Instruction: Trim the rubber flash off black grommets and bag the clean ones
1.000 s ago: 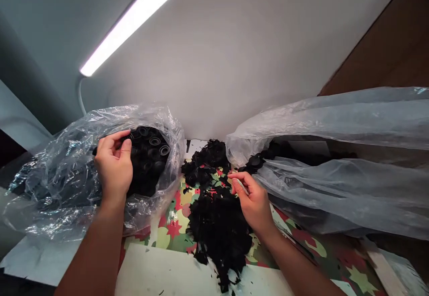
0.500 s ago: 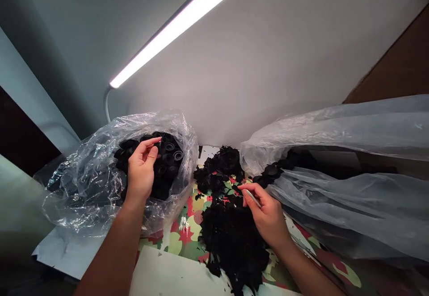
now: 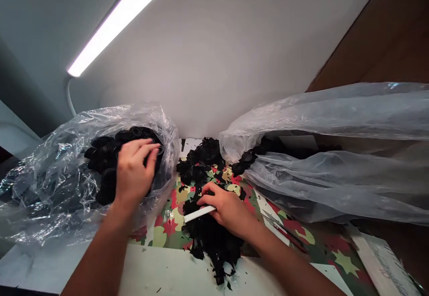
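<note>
- A white sheet (image 3: 161, 271) lies nearest, on the front of the counter (image 3: 335, 260), which is covered in a camouflage print of green, red and cream.
- A heap of black scraps (image 3: 214, 238) sits on that print and spills onto the sheet: thin, ragged, matt black trimmings.
- The right hand (image 3: 228, 209) rests on top of the heap, its fingers (image 3: 209, 198) closed on a flat white blade (image 3: 198, 214) that points left across the scraps.
- Slim metal tools (image 3: 284, 231) lie on the counter just right of that wrist.
- The left hand (image 3: 134, 173) reaches into the mouth of the clear plastic bag (image 3: 50, 184) on the left, its fingers (image 3: 149, 148) curled together over black ring parts (image 3: 103, 153); whether they actually grip one cannot be told.
- The rings are round, dark and ribbed, piled inside the bag.
- A second scrap pile (image 3: 201, 160) lies farther back, between the two bags.
- A larger clear bag (image 3: 335, 171) on the right holds more black pieces (image 3: 248, 157) at its opening.
- Behind stands a pale wall (image 3: 234, 55) with a lit tube lamp (image 3: 117, 19) and brown board (image 3: 385, 41) to the right.
</note>
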A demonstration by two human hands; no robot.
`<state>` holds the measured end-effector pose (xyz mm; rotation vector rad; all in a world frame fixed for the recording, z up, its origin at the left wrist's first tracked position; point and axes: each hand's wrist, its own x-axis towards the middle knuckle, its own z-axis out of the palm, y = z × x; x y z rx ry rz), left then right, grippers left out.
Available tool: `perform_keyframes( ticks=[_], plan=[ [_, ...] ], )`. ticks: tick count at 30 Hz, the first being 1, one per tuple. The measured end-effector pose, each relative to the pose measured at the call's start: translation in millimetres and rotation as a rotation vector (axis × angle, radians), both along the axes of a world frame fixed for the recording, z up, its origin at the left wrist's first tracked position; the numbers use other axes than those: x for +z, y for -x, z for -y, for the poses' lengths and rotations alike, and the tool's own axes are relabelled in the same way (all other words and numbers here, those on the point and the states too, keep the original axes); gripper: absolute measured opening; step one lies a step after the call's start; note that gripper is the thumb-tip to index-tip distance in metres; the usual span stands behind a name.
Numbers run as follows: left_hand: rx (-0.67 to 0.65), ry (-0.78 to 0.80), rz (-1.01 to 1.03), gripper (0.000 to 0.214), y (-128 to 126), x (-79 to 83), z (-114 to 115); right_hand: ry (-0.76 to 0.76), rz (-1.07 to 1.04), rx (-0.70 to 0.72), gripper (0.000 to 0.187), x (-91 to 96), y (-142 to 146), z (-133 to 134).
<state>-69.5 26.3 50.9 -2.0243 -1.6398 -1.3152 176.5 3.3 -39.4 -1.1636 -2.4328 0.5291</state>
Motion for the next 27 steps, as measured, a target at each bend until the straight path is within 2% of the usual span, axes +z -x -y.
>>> perform_keyframes(
  ticks=[3,5,8,11,15,18,22,25,27],
  plan=[
    [-0.274,0.269,0.052,0.023,-25,-7.3,9,-0.022,0.077,0.026,0.026,3.0,-1,0],
    [-0.362,0.392,0.124,0.023,-38,-14.0,13,-0.011,-0.001,0.021,0.020,3.1,-1,0],
    [-0.367,0.434,0.280,0.026,-50,-22.3,17,0.063,-0.336,-0.104,0.010,1.3,-2,-4],
    [-0.408,0.504,0.434,0.027,-57,-29.7,18,0.197,-0.647,-0.271,0.025,0.7,-4,-9],
    [-0.501,0.640,0.555,0.020,-68,-43.0,21,0.289,-0.845,-0.373,0.042,2.8,-9,-13],
    [-0.536,0.708,0.674,0.029,-79,-52.5,25,0.292,-0.887,-0.383,0.048,4.4,-8,-10],
    [-0.522,0.708,0.785,0.033,-85,-56.4,29,0.204,-0.831,-0.289,0.049,5.9,-5,-3],
    [-0.528,0.694,0.822,0.035,-83,-53.2,29,-0.001,-0.807,-0.246,0.053,7.6,-6,2],
    [-0.547,0.712,0.838,0.040,-81,-50.3,29,-0.123,-0.862,-0.308,0.054,9.5,-9,4]
  ],
)
